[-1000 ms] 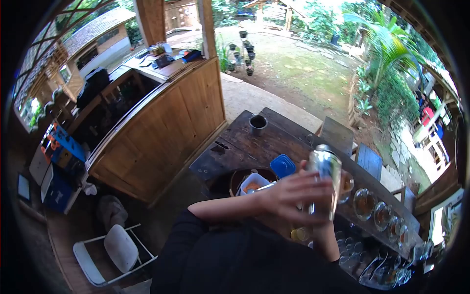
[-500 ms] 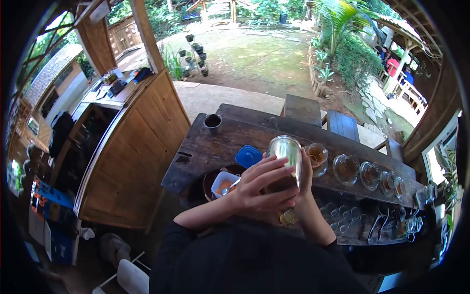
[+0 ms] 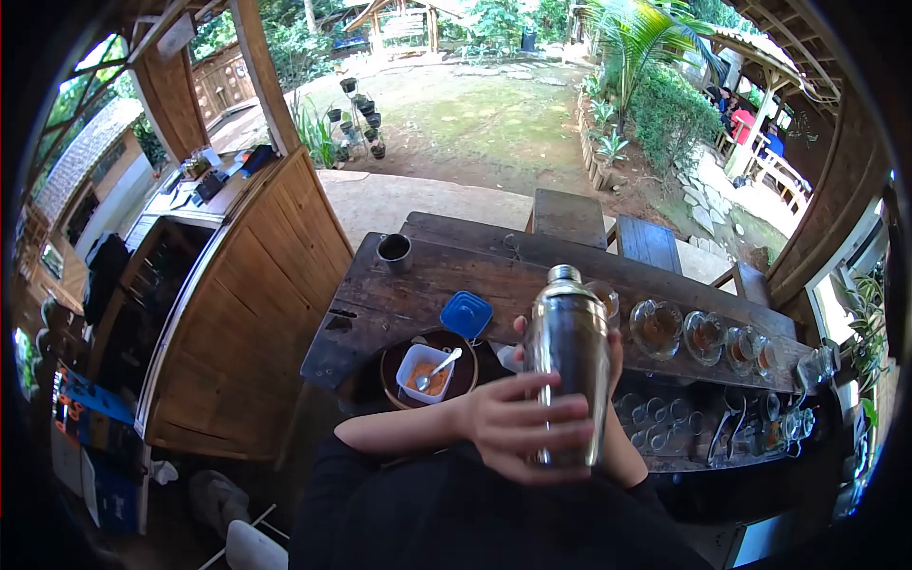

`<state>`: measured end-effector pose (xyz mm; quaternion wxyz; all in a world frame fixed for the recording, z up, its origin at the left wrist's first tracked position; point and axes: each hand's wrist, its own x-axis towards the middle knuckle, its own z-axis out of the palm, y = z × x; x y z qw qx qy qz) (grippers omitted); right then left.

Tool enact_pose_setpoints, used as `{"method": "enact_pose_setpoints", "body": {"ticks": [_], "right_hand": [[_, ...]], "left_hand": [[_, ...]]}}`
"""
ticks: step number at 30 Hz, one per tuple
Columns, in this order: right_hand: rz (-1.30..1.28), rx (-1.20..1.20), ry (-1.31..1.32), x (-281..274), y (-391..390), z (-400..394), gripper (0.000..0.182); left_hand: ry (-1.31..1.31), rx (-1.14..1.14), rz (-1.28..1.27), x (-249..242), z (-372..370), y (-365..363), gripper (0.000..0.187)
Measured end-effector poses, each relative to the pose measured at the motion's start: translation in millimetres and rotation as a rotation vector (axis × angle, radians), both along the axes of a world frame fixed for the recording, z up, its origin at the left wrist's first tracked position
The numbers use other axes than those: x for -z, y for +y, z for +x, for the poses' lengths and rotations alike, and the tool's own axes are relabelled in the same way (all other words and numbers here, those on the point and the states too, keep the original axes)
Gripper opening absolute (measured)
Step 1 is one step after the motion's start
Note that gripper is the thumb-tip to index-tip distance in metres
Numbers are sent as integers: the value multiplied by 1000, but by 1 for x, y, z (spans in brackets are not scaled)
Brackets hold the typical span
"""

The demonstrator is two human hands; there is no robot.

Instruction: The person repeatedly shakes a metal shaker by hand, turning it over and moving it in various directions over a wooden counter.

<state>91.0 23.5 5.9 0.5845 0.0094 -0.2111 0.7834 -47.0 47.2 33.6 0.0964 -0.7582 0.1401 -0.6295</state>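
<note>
A silver cocktail shaker (image 3: 570, 342) stands nearly upright between my hands in front of my chest, its cap on top. My left hand (image 3: 522, 432) wraps its fingers across the lower front of the shaker. My right hand (image 3: 616, 359) grips it from the right and behind, mostly hidden by the metal. To the left, a white square tub (image 3: 408, 362) holds orange-brown powder and a metal spoon (image 3: 441, 369). That tub rests on a round brown tray (image 3: 463, 375), with a blue lid (image 3: 465, 314) just beyond it.
A dark metal cup (image 3: 393, 252) stands at the table's (image 3: 351, 318) far left. Glass cups on saucers (image 3: 655, 330) with amber drink line the right side. Upturned glasses (image 3: 655, 418) and utensils sit on a lower shelf. A wooden counter (image 3: 252, 323) rises at left; stools (image 3: 648, 244) stand beyond.
The shaker has swung from tilted away to nearly upright, and its cap now shows. My hands have come lower and closer, uncovering the tub and spoon. My view has shifted slightly.
</note>
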Motion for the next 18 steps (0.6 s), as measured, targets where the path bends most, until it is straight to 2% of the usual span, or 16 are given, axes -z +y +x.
{"method": "enact_pose_setpoints", "body": {"ticks": [1, 2, 3, 4, 5, 6, 7, 9, 10, 11, 13, 15, 16, 17, 18], "right_hand": [[133, -19, 34, 1, -2, -1, 94], [80, -19, 32, 12, 1, 3, 97], [-21, -32, 0, 15, 7, 7, 90], [-214, 48, -93, 28, 19, 15, 84], [-408, 126, -185, 6, 23, 5, 79], [-348, 568, -661, -17, -1, -9, 71], [-339, 572, -661, -8, 2, -3, 71], [-296, 161, -182, 20, 11, 11, 75], [-81, -20, -4, 5, 3, 4, 82], [67, -26, 6, 7, -1, 1, 88], [167, -69, 42, 3, 2, -4, 82], [-106, -42, -25, 21, 24, 5, 75], [-308, 143, -157, 16, 33, 3, 72], [-184, 428, -588, -9, 10, -7, 73], [-202, 229, -342, 0, 16, -2, 73]], "left_hand": [[-73, 27, 101, -3, 6, -2, 35], [24, 19, 48, 1, 2, 1, 35], [119, 13, -6, 10, 0, 7, 36], [152, 31, -164, 17, 4, 18, 35], [195, -67, -334, 23, 5, 25, 34], [144, -85, -411, 28, 5, 27, 36], [88, -105, -476, 27, 4, 31, 39], [64, -58, -228, 13, -3, 15, 43], [110, 22, -156, 5, -9, 3, 43], [92, 22, 23, 2, -9, -4, 43], [26, 16, 162, 4, -4, -2, 43], [165, -14, -236, 22, -5, 14, 41], [77, -114, -252, 17, -1, 31, 39], [76, -129, -422, 13, -1, 33, 41], [58, -111, -321, 8, -3, 27, 43]]}}
